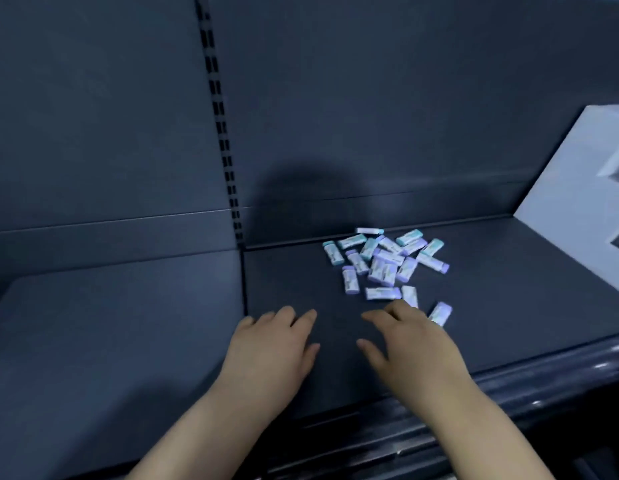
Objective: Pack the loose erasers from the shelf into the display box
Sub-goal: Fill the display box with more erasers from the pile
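Several small erasers [384,261] in purple and teal sleeves lie scattered in a loose pile on the dark shelf [509,289], right of its middle. One purple eraser [440,312] lies apart, just right of my right hand. My right hand [405,344] hovers palm down with fingers spread, its fingertips at the near edge of the pile, holding nothing. My left hand [273,341] lies flat and empty over the shelf, left of the pile. A white box-like object [571,181] stands at the far right edge; whether it is the display box is unclear.
A dark back panel with a slotted upright [221,133] rises behind the shelf. A seam [244,278] splits the shelf into left and right boards. The shelf's rounded front rail [509,386] runs below my forearms.
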The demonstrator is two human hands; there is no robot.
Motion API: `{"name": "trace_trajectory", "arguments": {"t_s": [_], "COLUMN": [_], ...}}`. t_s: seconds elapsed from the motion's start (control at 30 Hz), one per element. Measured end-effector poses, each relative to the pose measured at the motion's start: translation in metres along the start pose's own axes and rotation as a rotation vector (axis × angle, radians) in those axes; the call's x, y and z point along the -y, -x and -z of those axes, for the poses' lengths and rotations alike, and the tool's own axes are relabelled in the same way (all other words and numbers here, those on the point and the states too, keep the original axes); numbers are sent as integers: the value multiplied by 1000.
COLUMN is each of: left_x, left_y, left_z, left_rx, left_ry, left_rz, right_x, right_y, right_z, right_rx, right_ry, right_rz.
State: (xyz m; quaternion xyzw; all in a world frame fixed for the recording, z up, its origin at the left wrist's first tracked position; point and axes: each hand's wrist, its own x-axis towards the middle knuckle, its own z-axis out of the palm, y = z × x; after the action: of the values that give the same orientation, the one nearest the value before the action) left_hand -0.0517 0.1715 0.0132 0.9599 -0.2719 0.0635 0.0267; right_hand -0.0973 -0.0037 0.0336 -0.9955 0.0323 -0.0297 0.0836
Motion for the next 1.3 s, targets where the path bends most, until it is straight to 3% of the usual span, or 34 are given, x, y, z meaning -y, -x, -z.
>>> {"name": "trace_trajectory", "arguments": {"t_s": [0.23, 0.47, 0.7, 1.03, 1.3], "left_x": [-70, -95, -94, -89, -90], "left_y": [-57, -94, -111, -130, -135], "left_z": [-17, -28, -47, -58, -55], "left_rx": [10, 52, -36, -180, -199], "left_ry": [-41, -26, -42, -61, -58], "left_rz": [53, 206, 245, 275, 256], "right_x": [-105, -153, -199, -209, -209], "right_y": [-36, -81, -143, -197, -202], "right_z": [20, 18, 6, -10, -7], "right_rx": [8, 21, 90, 236, 339], "right_ry": [20, -4, -125, -176, -133], "right_rz": [-3, 90, -98, -292, -178]}}
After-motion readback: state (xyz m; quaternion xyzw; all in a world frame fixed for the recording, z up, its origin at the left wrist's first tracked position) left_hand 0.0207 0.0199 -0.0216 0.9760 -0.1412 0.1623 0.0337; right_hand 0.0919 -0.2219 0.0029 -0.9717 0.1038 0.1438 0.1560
